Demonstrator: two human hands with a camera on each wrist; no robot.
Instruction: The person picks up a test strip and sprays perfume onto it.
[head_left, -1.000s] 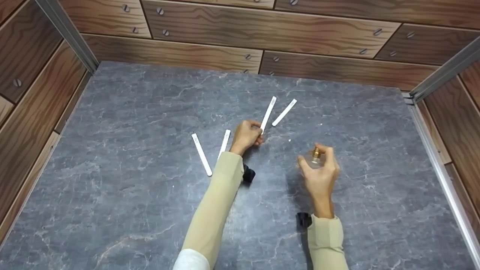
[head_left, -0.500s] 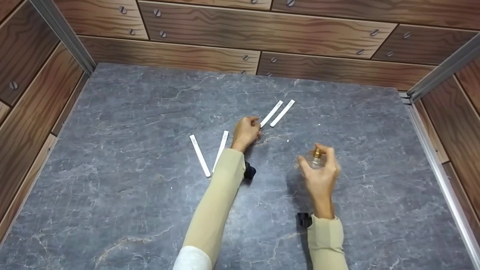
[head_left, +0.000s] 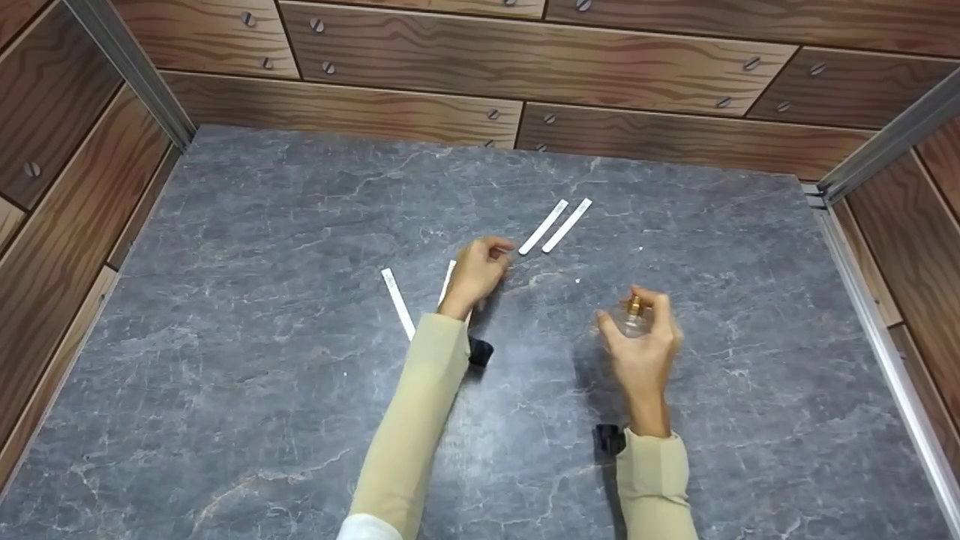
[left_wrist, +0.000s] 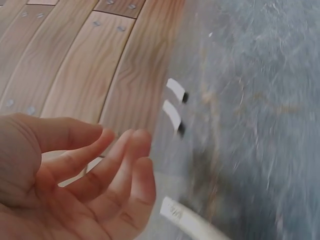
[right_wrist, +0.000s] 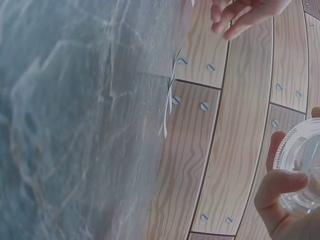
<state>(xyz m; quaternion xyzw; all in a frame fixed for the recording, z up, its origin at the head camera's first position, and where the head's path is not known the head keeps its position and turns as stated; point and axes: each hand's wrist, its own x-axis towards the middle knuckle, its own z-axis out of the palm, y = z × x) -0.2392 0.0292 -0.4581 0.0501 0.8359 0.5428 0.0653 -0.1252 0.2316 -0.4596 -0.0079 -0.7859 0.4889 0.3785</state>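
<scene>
The right hand [head_left: 645, 351] grips a gold-necked glass bottle [head_left: 634, 320] over the desk [head_left: 247, 390], likely slick and breakable, best held round its body; the empty left hand [head_left: 477, 271] hovers near light-looking paper strips [head_left: 544, 227].

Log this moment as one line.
left hand: empty, close to paired white paper strips | right hand: holds gold-topped clear bottle | nearer strips, head view: partly hidden by left arm

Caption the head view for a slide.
Right-hand fingers grip a gold-topped clear bottle; left-hand fingers hover near two parallel white strips.
</scene>
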